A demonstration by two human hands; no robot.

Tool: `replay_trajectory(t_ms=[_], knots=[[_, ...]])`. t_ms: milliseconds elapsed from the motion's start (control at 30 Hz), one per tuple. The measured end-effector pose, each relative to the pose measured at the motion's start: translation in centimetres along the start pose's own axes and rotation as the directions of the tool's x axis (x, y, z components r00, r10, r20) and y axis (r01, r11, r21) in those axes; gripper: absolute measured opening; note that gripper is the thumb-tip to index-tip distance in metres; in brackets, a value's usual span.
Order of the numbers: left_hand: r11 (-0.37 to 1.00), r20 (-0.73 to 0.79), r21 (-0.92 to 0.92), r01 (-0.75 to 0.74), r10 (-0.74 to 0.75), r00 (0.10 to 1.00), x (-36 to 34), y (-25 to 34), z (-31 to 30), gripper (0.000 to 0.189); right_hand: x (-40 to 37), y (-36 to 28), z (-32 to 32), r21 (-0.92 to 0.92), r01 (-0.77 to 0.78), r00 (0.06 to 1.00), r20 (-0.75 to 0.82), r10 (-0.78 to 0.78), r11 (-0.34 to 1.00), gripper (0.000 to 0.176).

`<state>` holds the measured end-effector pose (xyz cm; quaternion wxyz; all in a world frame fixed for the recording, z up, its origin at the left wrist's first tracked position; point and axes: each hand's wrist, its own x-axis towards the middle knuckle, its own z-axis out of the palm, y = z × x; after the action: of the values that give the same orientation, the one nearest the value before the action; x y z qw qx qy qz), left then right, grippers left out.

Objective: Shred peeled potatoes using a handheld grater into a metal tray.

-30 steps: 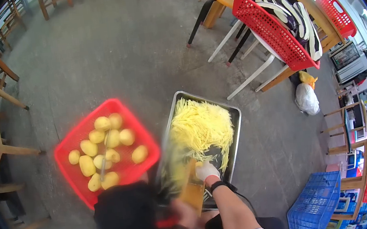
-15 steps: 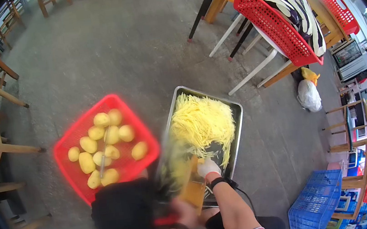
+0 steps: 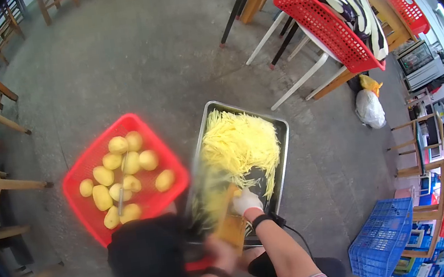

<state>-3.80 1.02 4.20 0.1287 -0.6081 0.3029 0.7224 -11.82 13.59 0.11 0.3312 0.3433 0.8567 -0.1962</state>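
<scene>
My left hand [image 3: 222, 253], bare and somewhat blurred, is closed around the lower end of a wooden grater board [image 3: 231, 229]. The board slants into a metal tray [image 3: 287, 172]. My right hand [image 3: 247, 202] wears a white glove and presses a yellow piece of potato, mostly hidden by the fingers, against the upper part of the board. Beyond it in the tray lies a heap of yellow potato shreds [image 3: 239, 142]. Left of the tray, a red basket [image 3: 88, 213] holds several peeled potatoes [image 3: 103, 175] and a thin metal tool [image 3: 121, 198].
A red basket of striped eggplants [image 3: 323, 18] rests on a white-legged stool at upper right. Blue crates [image 3: 381, 241] stand at lower right. A white plastic bag [image 3: 369, 109] sits on the floor. Wooden chairs [image 3: 2, 179] line the left side. Another person's arm shows at top right.
The whole view has shifted slightly left and up. My right hand has moved only a little along the grater board, and my left hand keeps its grip.
</scene>
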Motion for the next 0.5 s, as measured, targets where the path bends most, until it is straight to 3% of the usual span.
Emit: replay_trajectory(t_ms=[67, 100, 133, 167, 200, 233, 267, 300, 367, 400, 433, 500], knots=[[0.996, 0.071, -0.088, 0.032, -0.026, 0.997, -0.3, -0.1, 0.4, 0.024, 2.2, 1.8, 0.8, 0.02, -0.032, 0.999, -0.036, 0.033, 0.999, 0.047], [0.995, 0.075, -0.091, 0.03, -0.024, 0.997, -0.9, 0.5, 0.8, 0.024, 2.3, 2.4, 0.8, 0.129, -0.011, 1.0, -0.024, 0.014, 0.992, 0.051], [0.999, 0.019, -0.029, -0.019, 0.019, 1.0, -2.1, 1.3, 1.2, 0.024, 2.3, 3.5, 1.3, 0.229, 0.003, 1.0, -0.008, -0.001, 0.973, 0.054], [0.998, -0.032, 0.036, -0.058, 0.059, 0.998, -2.8, 1.5, 1.3, 0.023, 2.2, 4.8, 1.9, 0.373, 0.145, 0.989, -0.088, -0.121, 0.916, 0.055], [0.998, -0.031, 0.034, -0.048, 0.049, 0.998, -1.8, 0.8, 0.4, 0.023, 1.0, 5.0, 1.1, 0.366, 0.141, 0.989, -0.091, -0.116, 0.92, 0.055], [0.914, 0.028, 0.348, -0.211, 0.214, 0.976, 0.3, -0.5, -1.0, 0.024, -1.4, 4.7, -0.2, 0.59, 0.084, 0.984, 0.075, -0.159, 0.803, 0.053], [0.707, 0.14, 0.61, -0.358, 0.348, 0.927, 1.3, -1.2, -1.9, 0.024, -3.2, 4.5, -1.1, 0.769, -0.018, 0.946, 0.22, -0.238, 0.639, 0.05], [0.709, 0.143, 0.608, -0.357, 0.345, 0.928, 0.3, -0.7, -1.5, 0.024, -4.1, 4.6, -1.1, 0.737, -0.017, 0.935, 0.251, -0.25, 0.676, 0.046], [0.952, -0.051, 0.268, -0.148, 0.167, 0.985, -2.3, 1.0, 0.2, 0.024, -4.7, 4.4, -0.8, 0.686, -0.017, 0.94, 0.259, -0.222, 0.727, 0.047], [0.954, -0.05, 0.263, -0.146, 0.164, 0.985, -1.2, 0.2, -0.2, 0.024, -4.9, 4.6, -0.7, 0.632, -0.023, 0.943, 0.271, -0.193, 0.774, 0.047], [0.936, -0.047, 0.297, -0.191, 0.214, 0.976, 0.8, -1.0, -1.2, 0.025, -0.3, 8.1, 3.7, 0.436, 0.272, 0.942, 0.064, -0.331, 0.858, 0.048], [0.914, -0.038, 0.329, -0.236, 0.262, 0.964, 2.2, -2.1, -2.2, 0.025, -1.2, 7.6, 2.7, 0.384, 0.221, 0.952, 0.113, -0.284, 0.896, 0.048]])
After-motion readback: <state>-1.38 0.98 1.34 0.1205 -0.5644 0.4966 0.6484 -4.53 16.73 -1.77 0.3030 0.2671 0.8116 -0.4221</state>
